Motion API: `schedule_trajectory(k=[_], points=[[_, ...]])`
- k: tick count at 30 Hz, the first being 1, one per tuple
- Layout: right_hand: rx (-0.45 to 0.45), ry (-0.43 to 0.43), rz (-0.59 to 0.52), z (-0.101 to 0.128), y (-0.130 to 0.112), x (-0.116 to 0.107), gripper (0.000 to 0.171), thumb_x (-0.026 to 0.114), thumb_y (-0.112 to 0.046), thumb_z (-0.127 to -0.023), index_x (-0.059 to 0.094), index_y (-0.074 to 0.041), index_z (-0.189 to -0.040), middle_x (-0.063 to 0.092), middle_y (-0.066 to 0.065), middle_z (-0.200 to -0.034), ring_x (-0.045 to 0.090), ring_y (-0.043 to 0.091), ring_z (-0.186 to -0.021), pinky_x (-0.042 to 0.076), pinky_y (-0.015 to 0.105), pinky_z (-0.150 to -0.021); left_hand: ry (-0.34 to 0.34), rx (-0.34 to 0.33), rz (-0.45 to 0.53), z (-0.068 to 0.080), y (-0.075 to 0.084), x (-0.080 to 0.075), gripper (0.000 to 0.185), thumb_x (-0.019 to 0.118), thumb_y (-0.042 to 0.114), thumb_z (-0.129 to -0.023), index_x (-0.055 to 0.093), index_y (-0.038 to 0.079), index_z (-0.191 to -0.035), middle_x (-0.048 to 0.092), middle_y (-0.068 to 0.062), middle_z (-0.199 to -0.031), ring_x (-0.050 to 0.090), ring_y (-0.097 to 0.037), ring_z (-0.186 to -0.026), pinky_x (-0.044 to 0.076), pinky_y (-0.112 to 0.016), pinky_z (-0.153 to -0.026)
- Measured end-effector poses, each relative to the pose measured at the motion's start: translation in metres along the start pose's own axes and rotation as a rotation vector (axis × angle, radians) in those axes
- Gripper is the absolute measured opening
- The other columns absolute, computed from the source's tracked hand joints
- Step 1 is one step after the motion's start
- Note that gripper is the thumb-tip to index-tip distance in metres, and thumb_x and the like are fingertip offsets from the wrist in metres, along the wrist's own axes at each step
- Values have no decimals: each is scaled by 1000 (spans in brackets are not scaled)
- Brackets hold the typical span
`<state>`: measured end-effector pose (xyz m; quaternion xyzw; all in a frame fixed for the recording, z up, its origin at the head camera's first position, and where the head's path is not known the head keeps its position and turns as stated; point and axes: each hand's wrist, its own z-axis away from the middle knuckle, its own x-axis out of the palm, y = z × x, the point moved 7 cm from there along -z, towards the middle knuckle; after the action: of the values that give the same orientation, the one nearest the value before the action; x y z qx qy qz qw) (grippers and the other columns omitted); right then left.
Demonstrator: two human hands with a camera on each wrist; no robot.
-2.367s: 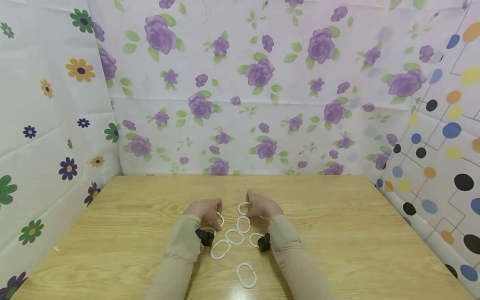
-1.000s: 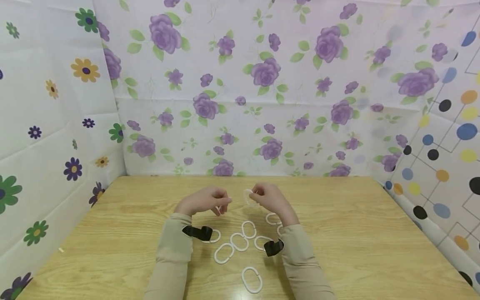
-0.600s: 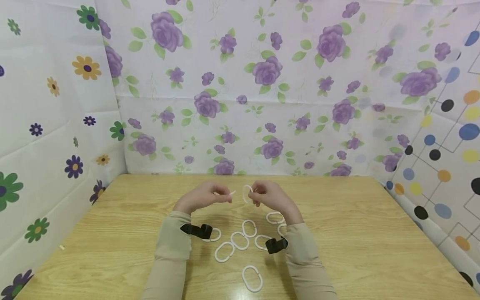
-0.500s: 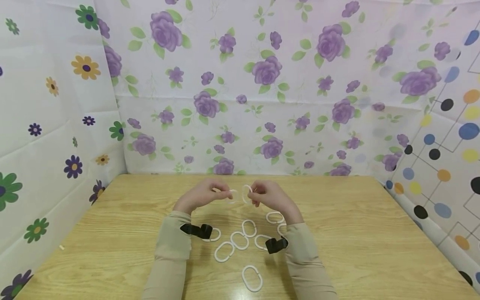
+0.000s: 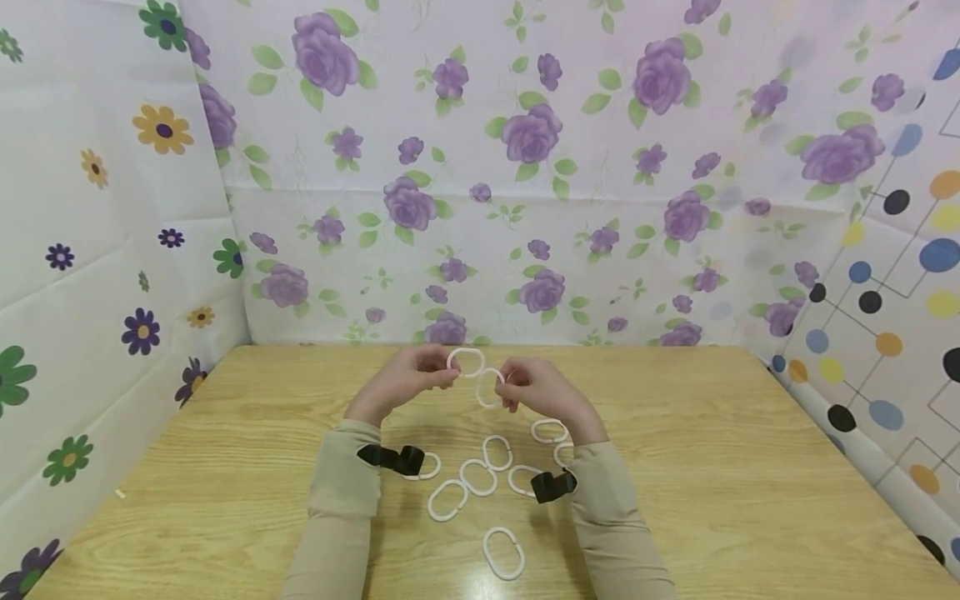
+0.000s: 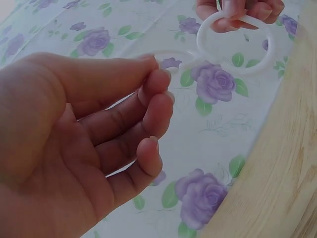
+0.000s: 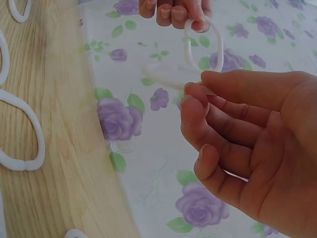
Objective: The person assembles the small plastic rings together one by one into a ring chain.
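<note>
My left hand (image 5: 408, 377) pinches a white oval plastic chain link (image 5: 467, 350) between thumb and fingertips, raised above the table. Facing it, my right hand (image 5: 545, 390) pinches a second white link (image 5: 479, 392) in the same way. The two links meet and overlap between the hands, the left one slightly higher. In the left wrist view, the right hand's link (image 6: 271, 44) shows as a round loop against the end of the left hand's link (image 6: 173, 52). The right wrist view has the left hand's link (image 7: 221, 47) above the blurred right one (image 7: 166, 83).
Several white links lie on the wooden table (image 5: 675, 500) below the hands. Three sit end to end in a slanting row, from a lower link (image 5: 430, 503) upward. A lone link (image 5: 488, 559) lies nearer. Others lie beside both wrists. Flowered cloth (image 5: 480, 267) hangs behind.
Both hands have lifted a link off the table. The left hand has risen and turned its link to show its full oval. The links, earlier apart, now overlap.
</note>
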<state>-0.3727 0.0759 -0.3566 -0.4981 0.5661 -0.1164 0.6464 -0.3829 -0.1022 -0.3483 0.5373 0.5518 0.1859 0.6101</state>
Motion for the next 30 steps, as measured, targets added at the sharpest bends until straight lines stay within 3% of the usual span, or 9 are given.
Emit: schedule_trajectory(k=[5,11,16,20,27,30], points=[[-6,-14,4,1,0,1,9,58,-12,-96,59,-4,-92,68,20,-78,66,22,-66,53,32,-70,1,4,28,0,1,1,15,66,14,-92,63,0,-95,66,-7,-84,61,-14,-77,50,-31,-77],[-45,-19,6,1,-4,0,8,58,-12,-96,59,-5,-92,67,16,-75,64,26,-68,50,32,-68,8,-31,18,-1,-1,0,20,61,20,-96,64,0,-98,67,-5,-82,61,-14,-77,50,-40,-80],[-63,-27,-17,1,-10,1,6,60,-13,-95,60,-7,-92,66,18,-76,64,29,-69,50,34,-68,-5,-23,17,-2,1,1,27,53,23,-101,64,-1,-99,68,-11,-83,62,-16,-76,51,-36,-78],[-77,-43,-33,-1,-12,3,5,61,-11,-95,60,-6,-94,67,20,-78,65,26,-68,52,34,-68,-21,-7,14,-3,3,3,28,52,23,-101,64,-2,-98,68,-15,-83,62,-15,-75,51,-34,-76],[-99,-54,-52,-1,-16,7,6,62,-10,-94,60,-4,-94,68,17,-78,65,19,-67,53,29,-66,-66,14,15,-5,2,10,24,53,19,-100,65,-2,-96,69,-15,-84,64,-14,-75,52,-48,-81],[-91,-58,-50,-1,-16,9,6,62,-11,-94,60,-5,-95,68,14,-78,65,19,-67,53,30,-67,-79,8,15,-5,2,11,24,54,19,-100,64,-2,-96,69,-16,-85,64,-15,-76,52,-47,-82]])
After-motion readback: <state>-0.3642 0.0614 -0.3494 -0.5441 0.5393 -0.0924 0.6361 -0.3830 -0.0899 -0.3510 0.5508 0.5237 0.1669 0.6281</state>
